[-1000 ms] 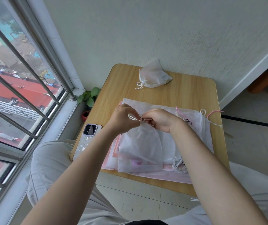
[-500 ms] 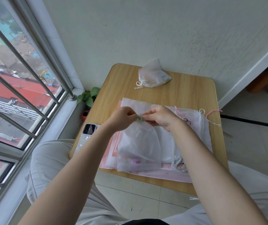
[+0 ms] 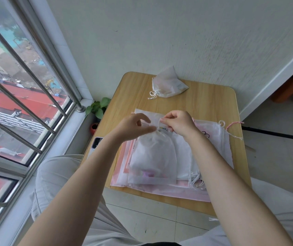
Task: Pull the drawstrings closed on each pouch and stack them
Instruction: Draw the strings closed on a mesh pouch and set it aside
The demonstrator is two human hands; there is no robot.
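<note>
A sheer white pouch lies on top of a pile of flat white and pink pouches on the small wooden table. Its neck is gathered at the top. My right hand pinches the white drawstring just above the gathered neck. My left hand hovers at the neck's left side, thumb and fingers apart in a loose curl, nothing plainly between them. A closed white pouch with a tied string lies at the table's far edge by the wall.
A phone lies at the table's left edge. A small potted plant stands on the floor by the barred window. My knees flank the table's near edge. A loose pink drawstring hangs near the right edge.
Both hands have shifted away from me along the pouch. The neck has drawn tighter. My left hand has loosened from its pinch while the right keeps the string.
</note>
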